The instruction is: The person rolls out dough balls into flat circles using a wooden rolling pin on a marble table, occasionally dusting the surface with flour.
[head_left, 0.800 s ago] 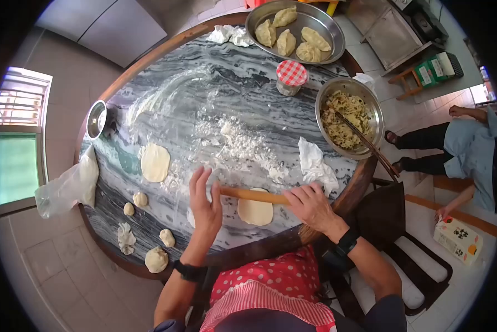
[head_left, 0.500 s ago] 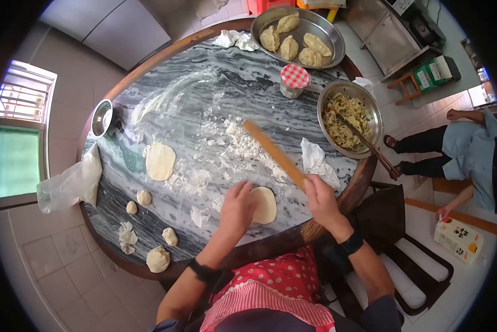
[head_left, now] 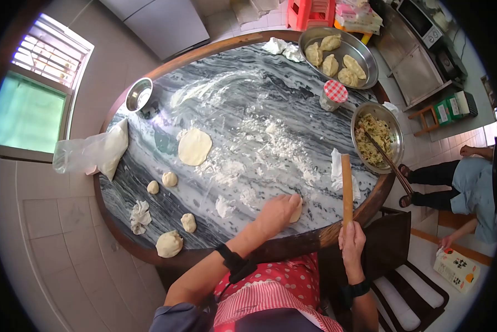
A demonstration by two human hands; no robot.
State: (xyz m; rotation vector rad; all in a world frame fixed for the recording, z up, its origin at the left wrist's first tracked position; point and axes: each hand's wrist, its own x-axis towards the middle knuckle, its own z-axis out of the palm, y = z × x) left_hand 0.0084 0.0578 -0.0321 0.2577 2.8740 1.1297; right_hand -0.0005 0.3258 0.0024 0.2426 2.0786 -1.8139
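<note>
My right hand (head_left: 352, 240) is wrapped round the lower end of a wooden rolling pin (head_left: 347, 188), which points away from me, near the table's right edge. At the near edge my left hand (head_left: 279, 214) has its fingers curled at a flat dough wrapper (head_left: 297, 213). Most of that wrapper is hidden behind the hand. Farther left, another rolled wrapper (head_left: 195, 147) lies flat on the floured marble table (head_left: 232, 99). Small dough pieces (head_left: 169, 179) and a larger dough lump (head_left: 169, 244) sit at the left near side.
Filling and chopsticks occupy a steel bowl (head_left: 395, 133) at right. Behind it stand a jar with a checked lid (head_left: 335, 92) and a pan (head_left: 370, 58) of several dumplings. A flour bag (head_left: 115, 148) and small metal bowl (head_left: 139, 94) are left. Another person (head_left: 472, 180) stands right.
The rolling pin has left the table's middle, swinging right and nearly in line with my right forearm. My left hand has moved over the near wrapper, covering most of it. The view has shifted.
</note>
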